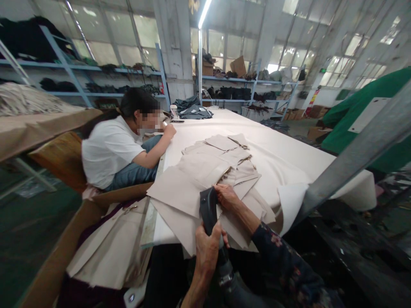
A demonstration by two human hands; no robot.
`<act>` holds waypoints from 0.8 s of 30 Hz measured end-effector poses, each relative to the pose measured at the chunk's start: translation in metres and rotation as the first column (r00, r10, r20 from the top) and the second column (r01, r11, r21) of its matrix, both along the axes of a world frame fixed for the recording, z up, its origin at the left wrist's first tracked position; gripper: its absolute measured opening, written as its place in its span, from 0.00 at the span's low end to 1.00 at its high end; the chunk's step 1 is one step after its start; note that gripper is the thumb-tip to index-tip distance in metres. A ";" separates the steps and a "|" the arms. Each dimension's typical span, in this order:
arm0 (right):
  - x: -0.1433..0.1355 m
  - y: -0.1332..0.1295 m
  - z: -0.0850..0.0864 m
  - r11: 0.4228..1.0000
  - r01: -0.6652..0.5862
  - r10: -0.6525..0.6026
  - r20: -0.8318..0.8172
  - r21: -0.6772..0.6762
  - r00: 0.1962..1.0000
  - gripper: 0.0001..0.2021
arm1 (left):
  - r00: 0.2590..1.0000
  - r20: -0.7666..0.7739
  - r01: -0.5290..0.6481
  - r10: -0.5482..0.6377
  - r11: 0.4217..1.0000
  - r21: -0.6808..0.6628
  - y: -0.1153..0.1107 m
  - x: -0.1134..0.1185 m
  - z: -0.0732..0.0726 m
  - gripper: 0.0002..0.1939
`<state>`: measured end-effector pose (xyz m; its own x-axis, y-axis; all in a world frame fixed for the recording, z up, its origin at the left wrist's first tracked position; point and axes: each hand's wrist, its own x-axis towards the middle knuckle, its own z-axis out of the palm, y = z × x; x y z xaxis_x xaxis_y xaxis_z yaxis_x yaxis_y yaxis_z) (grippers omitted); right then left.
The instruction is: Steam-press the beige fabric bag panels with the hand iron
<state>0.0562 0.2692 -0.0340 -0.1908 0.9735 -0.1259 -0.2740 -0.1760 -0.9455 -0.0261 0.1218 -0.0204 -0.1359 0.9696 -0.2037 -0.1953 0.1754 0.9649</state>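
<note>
My left hand [207, 248] is wrapped around a black handheld tool [209, 209] with a curved head. Below the hand, a thick dark hose [233, 284] with a metal clamp joins the tool. My right hand [228, 197] is closed at the edge of a beige fabric piece [205, 173], right beside the tool's head. Its fingertips are partly hidden, and a gold-coloured zip [226, 172] shows just above them. More beige fabric pieces [221, 142] lie in an overlapping pile under and beyond both hands, some hanging over the table's near edge.
A white-covered table [272, 143] stretches ahead. A person in a white shirt [109, 149] sits at its left side. An open cardboard box [48, 256] with beige pieces stands at lower left. A slanted metal post [353, 160] and a green garment [369, 115] are on the right.
</note>
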 end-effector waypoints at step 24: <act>-0.007 -0.001 -0.003 0.997 0.041 -0.042 -0.014 -0.058 0.999 0.17 | 0.986 -0.009 -0.165 0.165 0.986 0.006 -0.010 -0.021 0.005 0.16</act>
